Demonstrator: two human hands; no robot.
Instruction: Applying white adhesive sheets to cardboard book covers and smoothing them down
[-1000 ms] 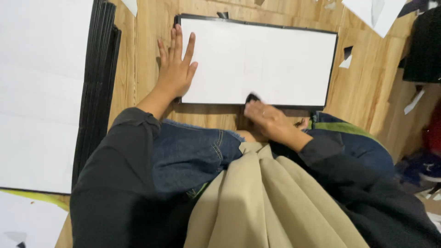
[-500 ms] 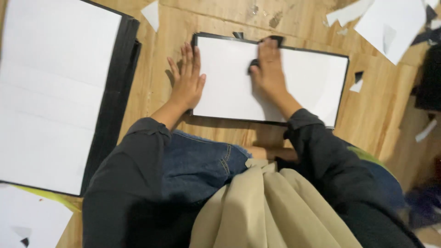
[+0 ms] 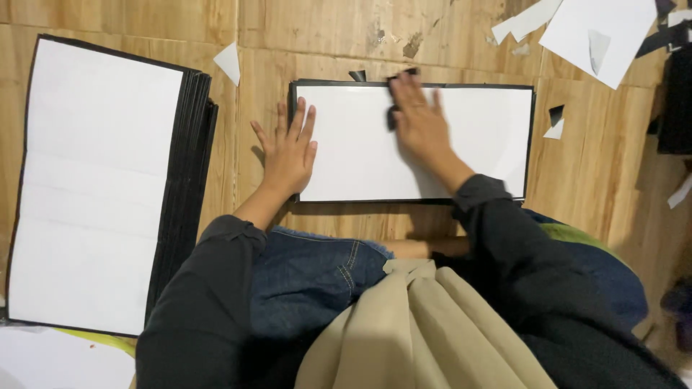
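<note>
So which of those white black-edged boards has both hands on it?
The single board in the middle, straight ahead of the person: left hand and right hand both press on it. The stack at left lies untouched.

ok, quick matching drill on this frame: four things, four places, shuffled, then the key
Things:
1. left hand
2. right hand
3. stack of black-edged boards
4. small white paper triangle

Places:
A. on the bare wood floor, between the stack and the white panel
B. far left of the view
C. flat across the left edge of the white panel
D. near the panel's top edge, pressing a small dark piece

Pairs: 1-C, 2-D, 3-B, 4-A
</note>
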